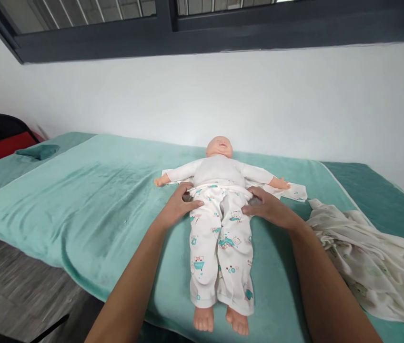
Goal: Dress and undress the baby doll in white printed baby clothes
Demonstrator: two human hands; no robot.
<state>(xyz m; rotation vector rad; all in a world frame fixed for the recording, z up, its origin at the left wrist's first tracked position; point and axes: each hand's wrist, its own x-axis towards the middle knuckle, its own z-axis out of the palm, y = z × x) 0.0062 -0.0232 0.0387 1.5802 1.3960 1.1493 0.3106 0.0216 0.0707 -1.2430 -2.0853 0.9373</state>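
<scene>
A baby doll [219, 169] lies on its back, arms spread and feet toward me. White printed trousers [205, 238] cover its legs up to the waist, with the bare feet showing. At the waistband on the left side, my left hand [181, 205] grips the trousers, its thumb lying on the front of the hip. My right hand [264, 206] holds the opposite side in the same way, fingers at the waistband and thumb on the fabric. Some fingertips are hidden behind the cloth. White printed fabric [297, 192] lies spread under the doll's arms.
A green plush cover [116, 200] lies under the doll. Crumpled pale cloth [369, 257] is heaped at the right, close to my right forearm. Behind rises a white wall [187, 100] with a dark window frame [259, 35]. A black and red chair [2, 138] stands at far left.
</scene>
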